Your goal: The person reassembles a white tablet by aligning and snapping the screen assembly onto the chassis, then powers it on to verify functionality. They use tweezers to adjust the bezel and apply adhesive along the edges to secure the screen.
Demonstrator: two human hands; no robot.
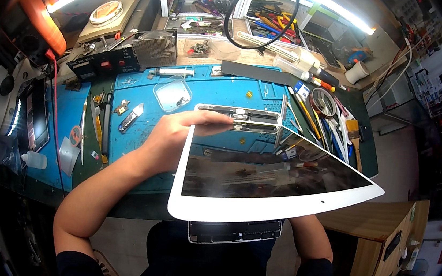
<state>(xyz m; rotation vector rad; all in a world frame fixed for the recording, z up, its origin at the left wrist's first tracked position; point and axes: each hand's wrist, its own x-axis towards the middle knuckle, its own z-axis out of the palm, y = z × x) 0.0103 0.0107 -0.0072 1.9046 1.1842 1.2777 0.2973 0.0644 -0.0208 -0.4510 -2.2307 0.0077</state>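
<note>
I hold a white-framed tablet screen panel (276,176) lifted and tilted over my lap, its dark glass reflecting the bench. My left hand (175,136) grips its upper left corner, fingers stretched along the top edge. My right hand is hidden behind the panel; only the right forearm (310,236) shows beneath it. Under the panel's lower edge, part of the tablet body (233,231) with dark internals shows. It is unclear whether the right hand holds it.
A blue work mat (220,92) covers the bench, with a clear plastic tray (171,94), a syringe (174,71), tweezers and small blades (99,120) at left and several screwdrivers (315,115) at right. A wooden cabinet (378,230) stands right.
</note>
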